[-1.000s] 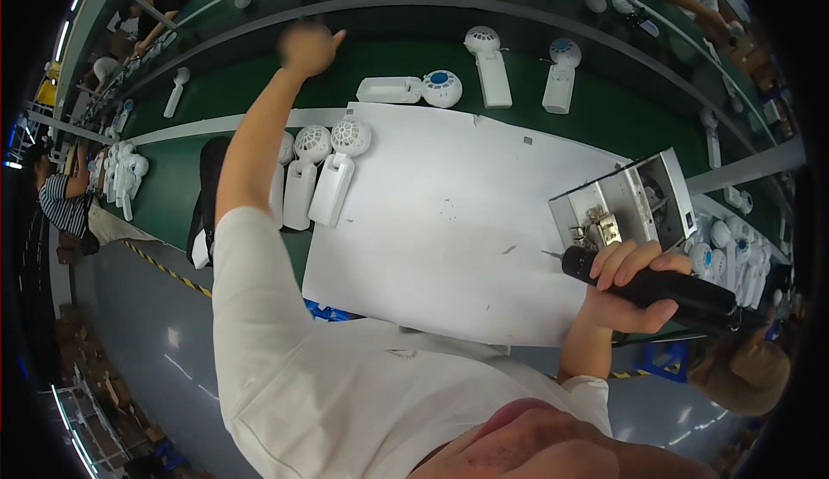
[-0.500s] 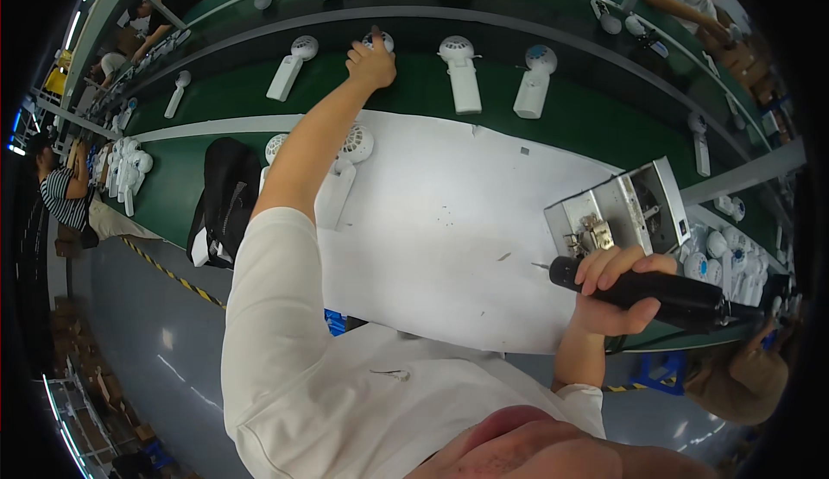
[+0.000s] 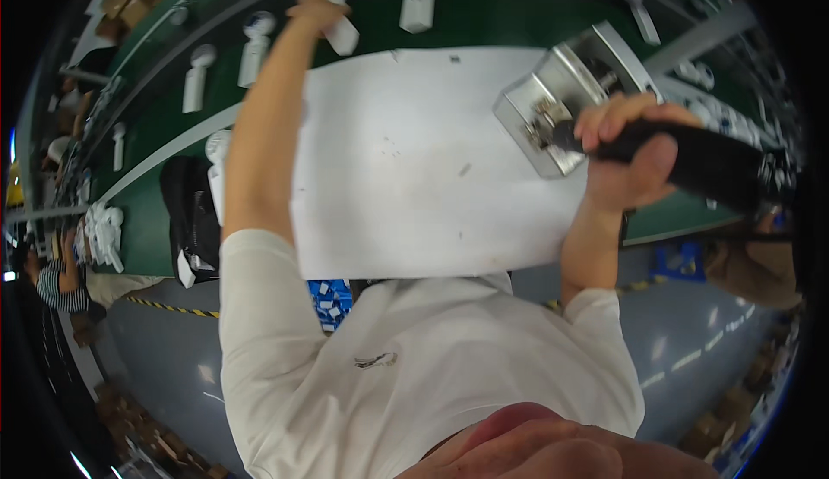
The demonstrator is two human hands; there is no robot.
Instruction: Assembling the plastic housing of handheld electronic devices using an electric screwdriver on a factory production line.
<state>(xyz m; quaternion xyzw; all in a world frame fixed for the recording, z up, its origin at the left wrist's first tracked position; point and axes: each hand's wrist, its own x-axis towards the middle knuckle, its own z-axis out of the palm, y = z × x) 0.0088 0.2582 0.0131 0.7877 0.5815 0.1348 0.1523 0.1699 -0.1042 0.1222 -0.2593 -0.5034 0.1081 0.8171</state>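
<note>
My left hand (image 3: 316, 11) reaches far out over the green belt, its fingers closed around the upper part of a white handheld fan (image 3: 344, 39). The fan's handle shows beside the hand; its head is mostly covered. In my right hand (image 3: 635, 155) lies a black electric screwdriver (image 3: 708, 164), held level. Its front end is at the screw holder (image 3: 546, 121) inside a metal box (image 3: 516, 106), and the bit cannot be made out. More white fans lie along the belt, one (image 3: 252, 58) left of my left hand and another (image 3: 418, 4) to its right.
A white sheet (image 3: 389, 211) with small dark specks covers the worktop. A black bag (image 3: 180, 211) and a white fan (image 3: 218, 151) lie left of my left forearm. White fans are piled at far left (image 3: 105, 233) and right (image 3: 730, 121). A metal post (image 3: 704, 37) slants at right.
The view has shifted. My left hand has left one fan and closed on the neighbouring one to its right. My right hand has brought the screwdriver's front end to the screw holder.
</note>
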